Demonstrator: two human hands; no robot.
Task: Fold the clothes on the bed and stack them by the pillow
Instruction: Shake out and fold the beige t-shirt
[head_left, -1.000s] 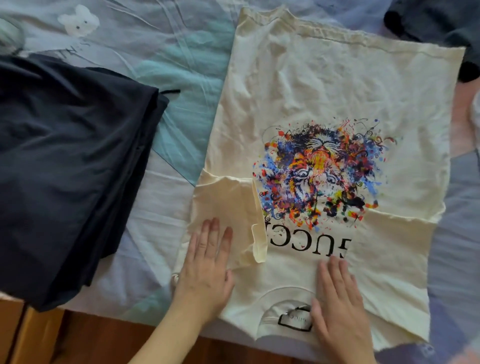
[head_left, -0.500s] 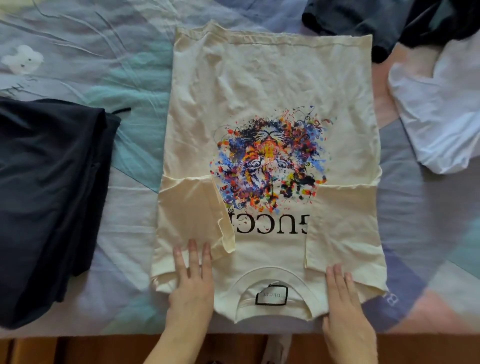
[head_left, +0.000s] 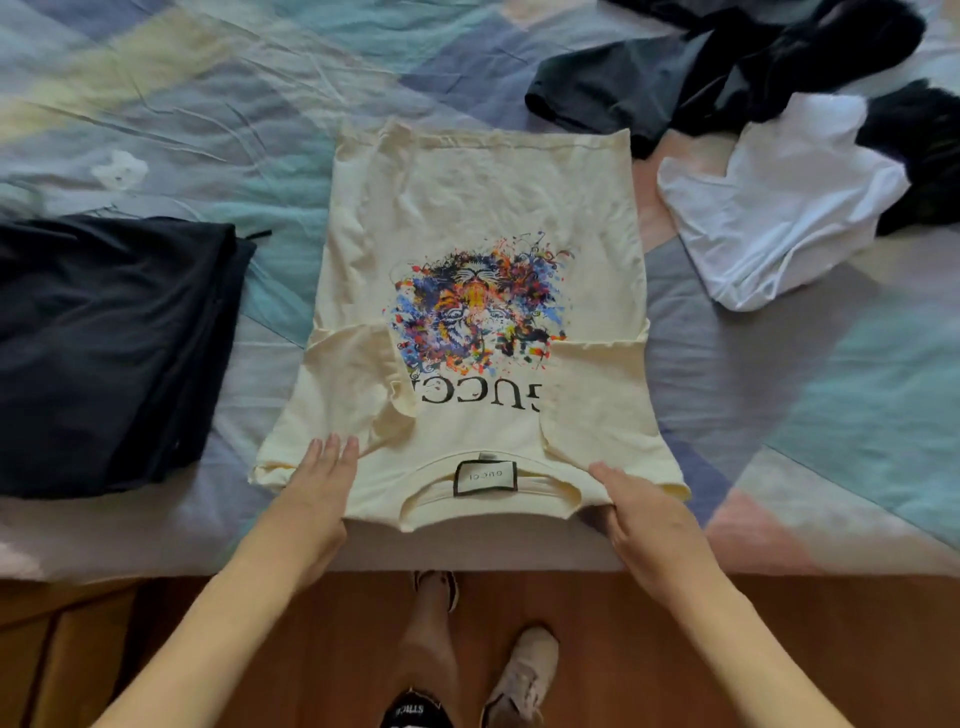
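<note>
A cream T-shirt (head_left: 478, 208) with a colourful tiger print lies flat on the bed, collar toward me, both sleeves folded inward. My left hand (head_left: 317, 488) rests on its near left shoulder with straight fingers. My right hand (head_left: 641, 514) holds the near right shoulder edge, thumb on top and fingers under the cloth. A folded dark garment (head_left: 104, 343) lies to the left. No pillow is in view.
A crumpled white garment (head_left: 779, 218) and dark clothes (head_left: 675, 78) lie at the back right on the patchwork bedspread (head_left: 831, 389). The bed's near edge meets a wooden floor (head_left: 623, 649), where my legs and shoes show.
Both hands slid back toward me to the shirt's shoulder edge. My right hand went from lying flat to gripping the edge. The view pulled back and shifted right.
</note>
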